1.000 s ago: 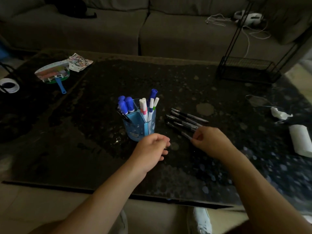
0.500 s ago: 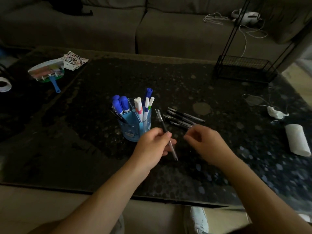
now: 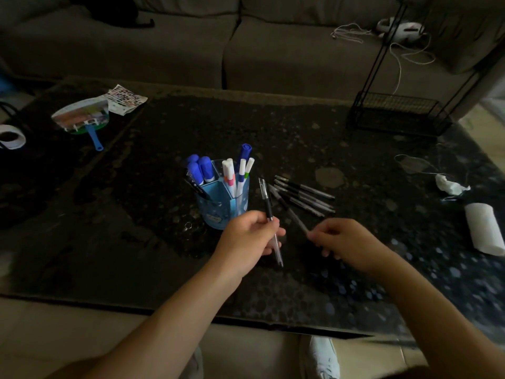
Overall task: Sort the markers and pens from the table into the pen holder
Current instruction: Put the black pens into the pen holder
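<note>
Black-gripped, clear-barrelled pen (image 3: 269,212) is pinched mid-shaft in the left hand (image 3: 250,232), just beside the translucent blue plastic pen holder (image 3: 222,205), which is already crowded with markers. The right hand (image 3: 344,242) is closed on the near end of a second slim black pen (image 3: 287,209) drawn from the loose pens (image 3: 306,196) on the dark speckled table (image 3: 300,283). Judged risks: the thin pen slipping from the loose pinch, or snagging on markers and tipping the light holder.

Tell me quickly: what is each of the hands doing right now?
Left hand: closed, holding a black pen.
Right hand: closed, pinching the end of another pen.
</note>
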